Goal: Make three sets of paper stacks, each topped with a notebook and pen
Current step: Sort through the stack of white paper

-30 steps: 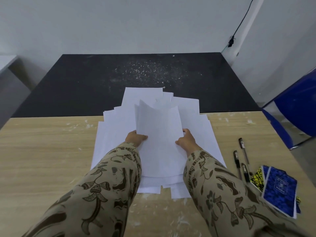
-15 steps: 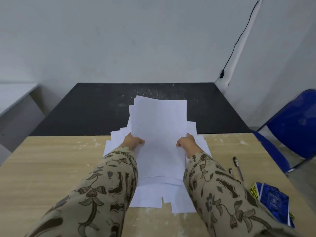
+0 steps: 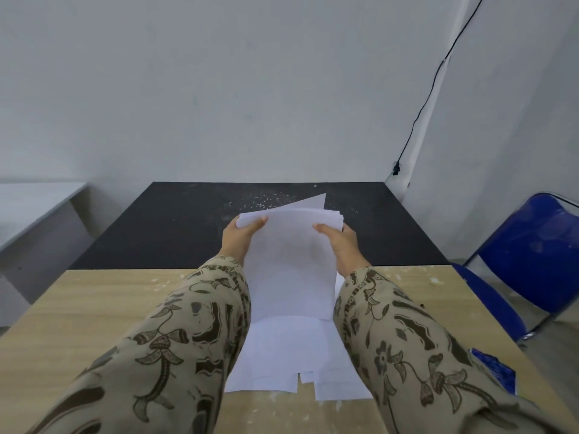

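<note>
The left hand point(image 3: 238, 238) and right hand point(image 3: 340, 244) are each gripping 1 side of an upright bundle of white paper sheets point(image 3: 291, 270), seemingly standing it on loose white sheets point(image 3: 282, 355) on the pale wooden table point(image 3: 94, 308), probably to square its edges. Patterned sleeves point(image 3: 188, 339) are hiding much. Only a blue notebook's point(image 3: 496, 368) corner is showing, and no pens.
</note>
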